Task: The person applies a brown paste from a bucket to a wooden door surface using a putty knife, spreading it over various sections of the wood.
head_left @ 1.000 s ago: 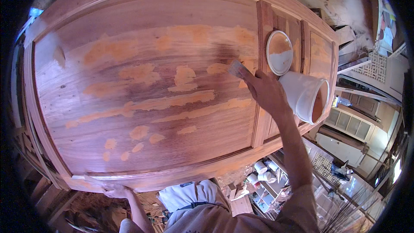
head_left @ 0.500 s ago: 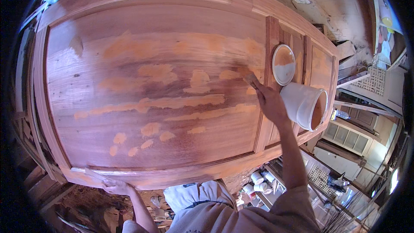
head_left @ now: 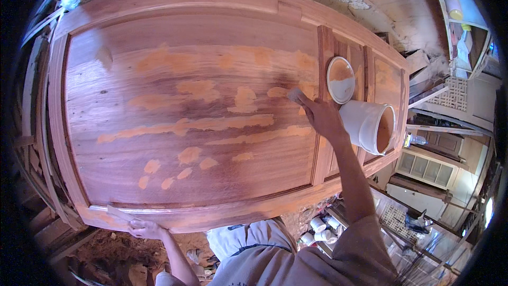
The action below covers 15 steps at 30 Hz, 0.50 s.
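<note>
A large wooden door (head_left: 159, 180) with recessed panels lies in front of me, its main panel dotted with orange filler patches (head_left: 198, 90). My right hand (head_left: 324, 118) is closed round a putty knife (head_left: 296, 95), its blade at the panel beside a filler patch near the cross rail. At the near left edge of the door, my left hand (head_left: 144, 229) is closed on a flat pale scraper (head_left: 120, 213); its handle is hidden by the fingers. Right of my right hand, a white bucket (head_left: 360, 124) lies on its side with orange filler inside, touching its filler-smeared round lid (head_left: 340, 80).
Several paint cans (head_left: 319, 226) stand low beyond the near edge, right of my body. Wooden boards (head_left: 34, 90) lean at the far left. A clear bottle (head_left: 418, 139) and a white paned frame (head_left: 427, 169) are off to the right.
My right hand has shifted slightly left and down with the putty knife, whose blade has turned more face-on. My left hand stays at the door edge. The view has shifted a little.
</note>
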Motion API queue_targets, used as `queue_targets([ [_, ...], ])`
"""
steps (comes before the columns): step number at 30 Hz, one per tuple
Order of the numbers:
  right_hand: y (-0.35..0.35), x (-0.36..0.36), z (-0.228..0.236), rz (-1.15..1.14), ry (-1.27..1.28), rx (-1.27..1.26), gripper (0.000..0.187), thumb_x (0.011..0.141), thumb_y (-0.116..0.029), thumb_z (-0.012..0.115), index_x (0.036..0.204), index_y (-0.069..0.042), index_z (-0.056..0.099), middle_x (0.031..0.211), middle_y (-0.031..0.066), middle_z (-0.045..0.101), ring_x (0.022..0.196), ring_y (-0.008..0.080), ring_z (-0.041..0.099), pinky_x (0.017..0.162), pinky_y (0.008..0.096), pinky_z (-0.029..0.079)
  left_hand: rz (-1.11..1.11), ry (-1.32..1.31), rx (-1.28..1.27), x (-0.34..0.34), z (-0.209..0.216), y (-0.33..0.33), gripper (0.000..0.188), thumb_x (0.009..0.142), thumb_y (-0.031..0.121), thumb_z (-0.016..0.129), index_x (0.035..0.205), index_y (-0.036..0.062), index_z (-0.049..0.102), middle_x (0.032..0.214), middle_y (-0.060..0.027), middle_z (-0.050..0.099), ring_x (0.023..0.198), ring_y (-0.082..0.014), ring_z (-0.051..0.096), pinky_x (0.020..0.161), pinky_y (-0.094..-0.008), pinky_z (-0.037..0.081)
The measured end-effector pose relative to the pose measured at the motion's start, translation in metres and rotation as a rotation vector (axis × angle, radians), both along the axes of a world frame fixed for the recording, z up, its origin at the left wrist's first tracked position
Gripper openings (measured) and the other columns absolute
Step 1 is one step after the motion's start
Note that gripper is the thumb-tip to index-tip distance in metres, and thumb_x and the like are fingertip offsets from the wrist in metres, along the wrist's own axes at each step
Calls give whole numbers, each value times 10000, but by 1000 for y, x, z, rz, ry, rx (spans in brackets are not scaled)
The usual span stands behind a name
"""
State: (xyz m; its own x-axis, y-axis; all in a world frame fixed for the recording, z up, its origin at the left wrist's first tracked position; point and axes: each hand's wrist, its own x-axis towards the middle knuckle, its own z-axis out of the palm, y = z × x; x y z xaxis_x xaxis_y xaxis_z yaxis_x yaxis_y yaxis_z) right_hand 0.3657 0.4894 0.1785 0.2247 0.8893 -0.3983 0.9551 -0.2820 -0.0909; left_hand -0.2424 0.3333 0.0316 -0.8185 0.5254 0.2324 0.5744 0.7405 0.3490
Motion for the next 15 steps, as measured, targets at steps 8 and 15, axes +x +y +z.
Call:
queue_targets([
  [8,15,46,5,143,-52,-254,334,977,-222,494,1299,-190,575,862,219,654,853,384,644,739,503,514,1,-3,2,11,7,6,563,1034,374,409,1321,-110,417,1311,-315,457,1211,-423,475,1013,-493,430],
  [15,-84,4,-9,-101,464,276,364,1006,-261,506,1319,-85,565,837,101,644,659,259,630,659,383,526,-18,47,33,3,0,1,557,1032,378,410,1292,-114,437,1302,-307,465,1221,-430,461,1038,-505,394],
])
